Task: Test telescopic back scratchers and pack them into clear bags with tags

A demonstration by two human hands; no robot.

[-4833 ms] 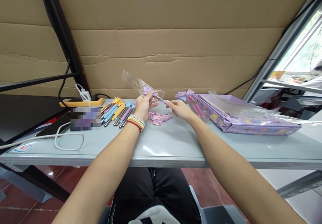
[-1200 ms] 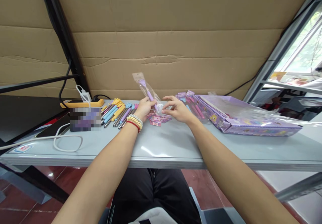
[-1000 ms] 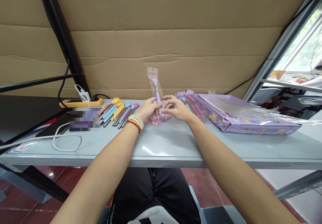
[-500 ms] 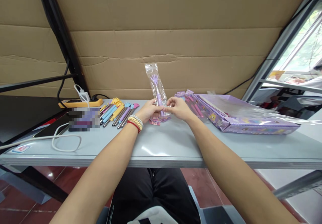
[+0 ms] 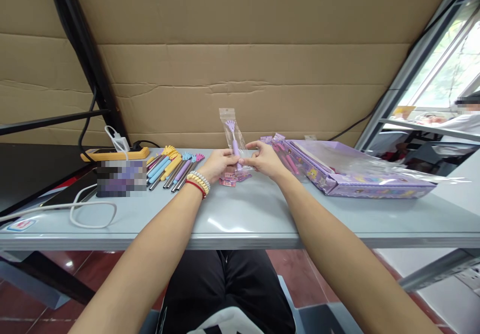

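A small purple back scratcher (image 5: 235, 146) with a hand-shaped head stands tilted inside a clear plastic bag (image 5: 227, 113). My left hand (image 5: 220, 165) pinches its lower end through the plastic. On the other side, my right hand (image 5: 265, 160) has its thumb at the bottom of the bag and its index finger by the bag's right edge; its other fingers are partly hidden. Small pink printed cards (image 5: 228, 182) lie on the table just below the hands.
Several back scratchers (image 5: 172, 168) in yellow, blue, purple and pink lie at left. Behind them are an orange power strip (image 5: 140, 153) and a white cable (image 5: 93, 227). Bagged pink scratchers (image 5: 288, 160) and a purple box (image 5: 375, 190) with plastic bags lie at right. Cardboard (image 5: 243, 64) stands behind.
The bag and scratcher have come down slightly, and the bag's top sits lower. My right index finger has straightened a little away from the thumb. The camera view has shifted slightly.
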